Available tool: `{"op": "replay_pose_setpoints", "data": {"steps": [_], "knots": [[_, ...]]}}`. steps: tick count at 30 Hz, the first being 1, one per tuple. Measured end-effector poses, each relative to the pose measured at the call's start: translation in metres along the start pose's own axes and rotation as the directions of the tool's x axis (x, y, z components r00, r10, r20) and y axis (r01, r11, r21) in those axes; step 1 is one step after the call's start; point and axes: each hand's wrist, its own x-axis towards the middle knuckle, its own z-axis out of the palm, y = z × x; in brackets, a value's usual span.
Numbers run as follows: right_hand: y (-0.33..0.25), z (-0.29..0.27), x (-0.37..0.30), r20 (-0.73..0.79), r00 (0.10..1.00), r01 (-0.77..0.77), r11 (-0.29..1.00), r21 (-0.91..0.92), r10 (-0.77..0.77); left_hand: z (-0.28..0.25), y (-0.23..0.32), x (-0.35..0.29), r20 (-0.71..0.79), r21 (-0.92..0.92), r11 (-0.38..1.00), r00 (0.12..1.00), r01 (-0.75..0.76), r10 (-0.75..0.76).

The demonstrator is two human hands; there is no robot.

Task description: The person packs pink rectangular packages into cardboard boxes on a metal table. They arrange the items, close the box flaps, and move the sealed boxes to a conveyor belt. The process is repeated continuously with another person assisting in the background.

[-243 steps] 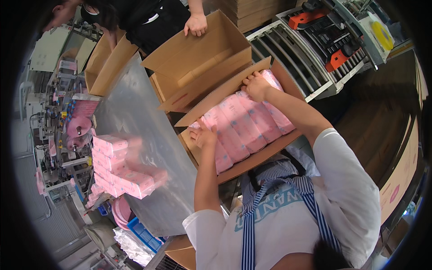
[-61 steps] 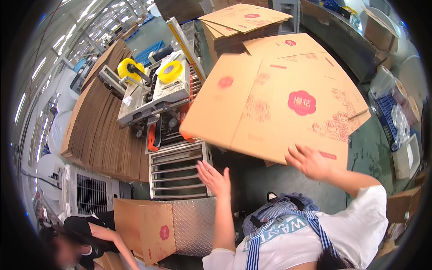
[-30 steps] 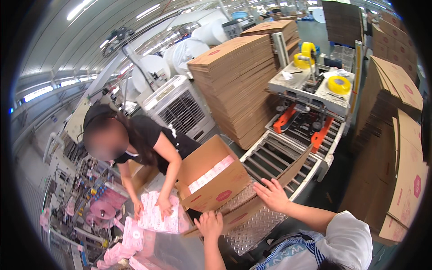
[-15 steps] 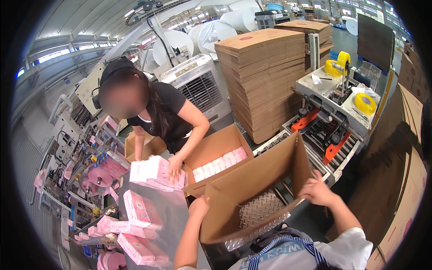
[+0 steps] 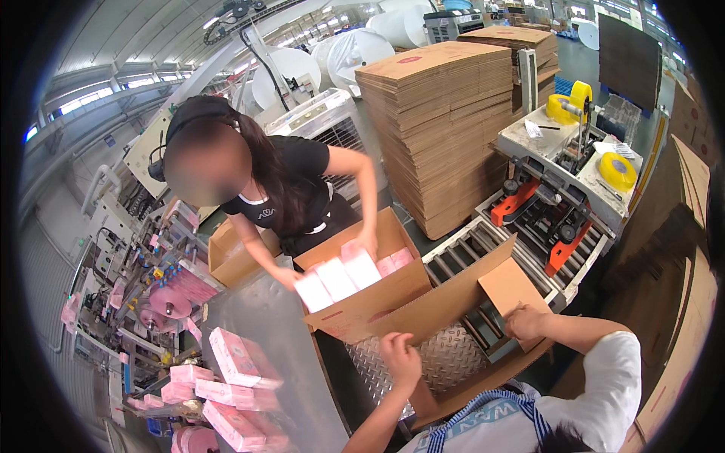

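Note:
An open bottomless cardboard box (image 5: 445,306) stands in front of me over a metal tread plate (image 5: 453,361). My right hand (image 5: 526,322) is closed against its right end flap (image 5: 507,291), which leans inward. Over the box's left part hovers my left hand (image 5: 400,359), fingers loosely raised and apart, holding nothing. Beyond stands a second cardboard box (image 5: 370,313), where a co-worker (image 5: 294,174) has both hands on a row of white and pink tissue packs (image 5: 337,278). More pink packs show at that box's right end.
Pink packs (image 5: 234,359) lie stacked on the metal table (image 5: 279,325) at left. A packing machine (image 5: 77,317) is behind them. At right is a taping machine (image 5: 559,219) with yellow tape rolls and a roller conveyor (image 5: 461,249). Flattened cartons (image 5: 438,136) rise in a tall stack.
My left hand has let go of the box's left edge and moved right over the box. The right flap now folds inward under my right hand. The co-worker's packs moved into the far box.

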Motion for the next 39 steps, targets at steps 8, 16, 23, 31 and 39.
{"op": "replay_pose_setpoints", "data": {"steps": [8, 16, 23, 31, 39], "knots": [[-0.019, -0.038, -0.035, 0.252, 0.773, 0.427, 0.771, 0.473, -0.583, 0.035, -0.075, -0.025, 0.872, 0.136, 0.955, 0.489, -0.265, 0.012], [0.005, -0.042, 0.056, -0.174, 0.955, 0.264, 0.955, 0.134, -0.240, 0.006, -0.110, -0.008, 0.904, -0.200, 0.978, 0.396, 0.058, 0.161], [-0.004, -0.132, 0.079, -0.911, 0.413, -0.023, 1.000, 0.001, 0.011, 0.013, -0.038, -0.055, 0.509, 0.137, 0.913, 0.818, -0.385, 0.268], [-0.032, 0.014, 0.035, -0.777, 0.629, 0.127, 0.985, 0.117, 0.011, 0.013, 0.003, -0.071, 0.284, 0.578, 0.775, 0.954, -0.254, 0.101], [0.067, 0.186, 0.115, -0.400, 0.442, -0.215, 0.527, 0.822, 0.803, -0.071, -0.191, -0.084, 0.159, 0.383, 0.803, 0.824, 0.457, -0.544]]}}
